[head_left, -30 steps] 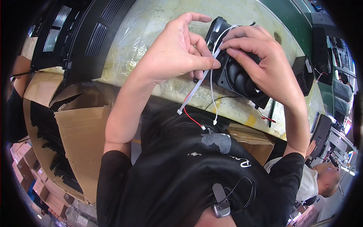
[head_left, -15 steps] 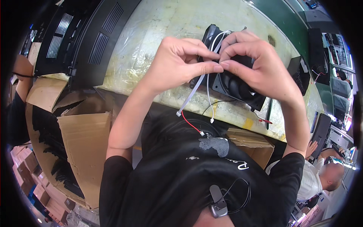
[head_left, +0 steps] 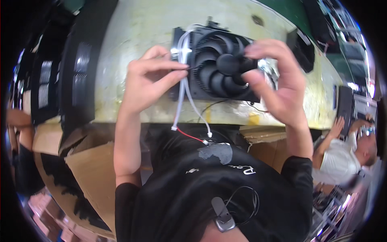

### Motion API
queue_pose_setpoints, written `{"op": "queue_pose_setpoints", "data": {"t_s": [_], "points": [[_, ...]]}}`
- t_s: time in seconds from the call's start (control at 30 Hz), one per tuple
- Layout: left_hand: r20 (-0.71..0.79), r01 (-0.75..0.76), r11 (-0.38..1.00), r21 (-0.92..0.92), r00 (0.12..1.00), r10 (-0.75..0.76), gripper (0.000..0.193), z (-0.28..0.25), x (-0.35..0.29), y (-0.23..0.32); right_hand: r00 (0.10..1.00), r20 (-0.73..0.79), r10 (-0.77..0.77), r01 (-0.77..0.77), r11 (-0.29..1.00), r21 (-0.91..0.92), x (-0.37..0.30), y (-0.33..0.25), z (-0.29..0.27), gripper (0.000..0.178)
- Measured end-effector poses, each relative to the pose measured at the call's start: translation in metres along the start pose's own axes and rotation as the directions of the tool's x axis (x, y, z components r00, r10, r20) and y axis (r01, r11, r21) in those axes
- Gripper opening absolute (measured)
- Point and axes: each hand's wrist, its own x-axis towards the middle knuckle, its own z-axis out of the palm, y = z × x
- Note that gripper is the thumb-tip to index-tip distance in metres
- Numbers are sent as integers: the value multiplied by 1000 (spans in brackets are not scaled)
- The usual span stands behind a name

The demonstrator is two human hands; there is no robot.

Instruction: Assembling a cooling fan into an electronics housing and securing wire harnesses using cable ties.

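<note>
A black fan [head_left: 225, 64] on a dark, box-shaped unit sits on the bench in front of me. White cables [head_left: 182, 86] run down its left side, and their plugs hang over the bench's near edge, one with a red wire [head_left: 189, 135]. My left hand [head_left: 155, 74] is closed at these cables, thumb and forefinger pinching a thin dark strip [head_left: 191, 68] whose tip points toward the fan. What the strip is cannot be made out. My right hand [head_left: 278, 76], blurred by motion, is over the fan's right side with thumb and fingers apart.
Black vented panels [head_left: 82, 72] stand along the left of the bench [head_left: 133, 36]. Torn cardboard boxes [head_left: 90, 173] are below its near edge. A black box-like part [head_left: 301, 48] lies at the right. Another person [head_left: 338, 157] works further right, and an arm shows at far left.
My hands have parted: the right one moved right, away from the cables, and opened. The left stays pinched by the cables. My view has shifted, and the fan now shows more fully.
</note>
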Motion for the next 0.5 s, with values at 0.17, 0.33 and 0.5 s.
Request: {"op": "queue_pose_setpoints", "data": {"t_s": [0.17,0.33,0.5], "points": [[-44,-41,987,155,998,48,22,5,-2,13,868,-388,311,-441,843,-309,-119,55,-42,28],[-77,-174,975,135,980,186,16,7,-8,7,878,-248,410,-456,553,-697,-151,65,-28,54],[-245,-60,992,-115,969,30,9,15,-19,7,903,-264,338,-414,521,-746,-159,65,-19,39]]}}
